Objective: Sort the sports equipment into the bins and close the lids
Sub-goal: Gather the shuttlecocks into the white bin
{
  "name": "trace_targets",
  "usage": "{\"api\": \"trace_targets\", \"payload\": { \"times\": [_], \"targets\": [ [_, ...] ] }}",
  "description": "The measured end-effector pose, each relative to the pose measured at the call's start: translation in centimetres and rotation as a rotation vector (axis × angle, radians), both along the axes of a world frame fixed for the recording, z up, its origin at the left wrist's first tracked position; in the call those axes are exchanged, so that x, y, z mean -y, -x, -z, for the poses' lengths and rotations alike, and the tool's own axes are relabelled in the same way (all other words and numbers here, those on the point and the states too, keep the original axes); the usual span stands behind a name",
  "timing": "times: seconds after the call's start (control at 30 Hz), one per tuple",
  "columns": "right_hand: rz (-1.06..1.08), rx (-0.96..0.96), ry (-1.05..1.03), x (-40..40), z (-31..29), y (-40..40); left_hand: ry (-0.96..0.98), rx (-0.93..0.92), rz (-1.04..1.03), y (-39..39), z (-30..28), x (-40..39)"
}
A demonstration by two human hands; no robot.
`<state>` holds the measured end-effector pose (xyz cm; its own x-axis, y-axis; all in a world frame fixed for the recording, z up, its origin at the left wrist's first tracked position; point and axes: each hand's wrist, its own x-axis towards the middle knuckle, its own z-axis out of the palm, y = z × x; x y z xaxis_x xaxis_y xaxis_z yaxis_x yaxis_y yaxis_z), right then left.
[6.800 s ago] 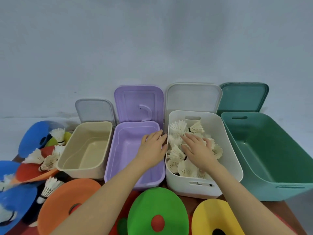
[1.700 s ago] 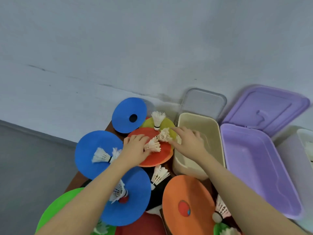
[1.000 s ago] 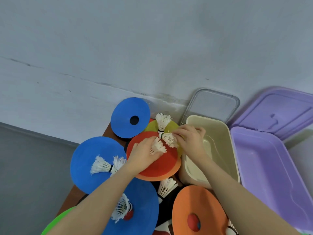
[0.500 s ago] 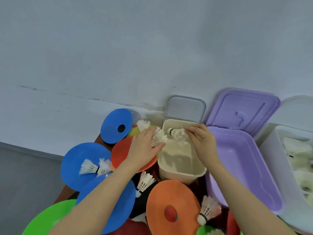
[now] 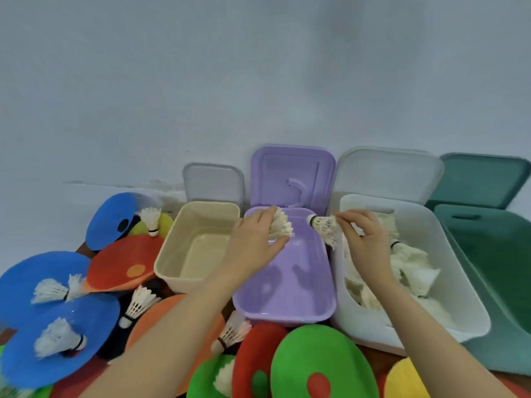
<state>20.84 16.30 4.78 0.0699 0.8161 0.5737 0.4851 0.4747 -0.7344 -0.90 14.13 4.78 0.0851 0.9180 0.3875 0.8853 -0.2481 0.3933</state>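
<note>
White feathered shuttlecocks are in both hands in the head view. The left hand [image 5: 253,245] has its fingers curled round one white feather shuttlecock [image 5: 280,226], holding it above the far end of the open lilac plastic bin [image 5: 284,300]. The right hand [image 5: 365,242] pinches a second shuttlecock [image 5: 323,226] by its feathers, cork pointing left, right over the rim between the lilac bin and the white plastic bin [image 5: 448,288], which already has a heap of shuttlecocks [image 5: 413,268] in it.

Four bins sit in a row along the far edge of the table: a small cream plastic bin [image 5: 172,262], then the lilac one, the white one, and a big dark green plastic bin [image 5: 494,271] at the right edge. All four lids are off or flipped up, leaning against the wall behind.

The left and near parts of the table are covered in flat round foam discs, blue [image 5: 26,282], red-orange [image 5: 120,259], green [image 5: 324,360] and yellow [image 5: 402,383], with loose shuttlecocks lying on and between them, like one [image 5: 139,305] just near the cream bin's front corner.
</note>
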Motion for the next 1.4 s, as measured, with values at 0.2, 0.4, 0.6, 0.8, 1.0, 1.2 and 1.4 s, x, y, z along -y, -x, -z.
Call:
{"api": "trace_targets", "payload": {
  "times": [0.2,0.4,0.6,0.8,1.0,1.2,1.4],
  "targets": [
    [0.066,-0.024,0.056,-1.1,-0.5,-9.0,0.015,0.02,0.05,-9.9,-0.9,-2.1],
    [0.261,0.032,0.099,-3.9,0.4,-15.1,0.126,0.091,0.077,-17.0,-1.6,-6.0],
    [0.379,0.266,0.063,-7.8,2.4,-17.6,0.227,0.083,0.113,-21.3,0.2,-9.8],
    [0.025,0.542,0.426,-9.1,5.7,-18.2,0.221,-0.047,0.123,-22.2,3.2,-11.0],
    [-0.023,0.585,0.72,-8.7,6.1,-19.2,0.299,-0.162,0.174,-21.2,4.7,-10.9],
    [0.04,0.682,0.474,-7.6,4.0,-18.0,0.263,-0.147,0.154,-19.9,3.0,-9.8],
    [0.067,0.771,0.3,-5.1,0.7,-15.1,0.128,-0.196,0.125,-16.6,0.2,-7.1]
  ]
}}
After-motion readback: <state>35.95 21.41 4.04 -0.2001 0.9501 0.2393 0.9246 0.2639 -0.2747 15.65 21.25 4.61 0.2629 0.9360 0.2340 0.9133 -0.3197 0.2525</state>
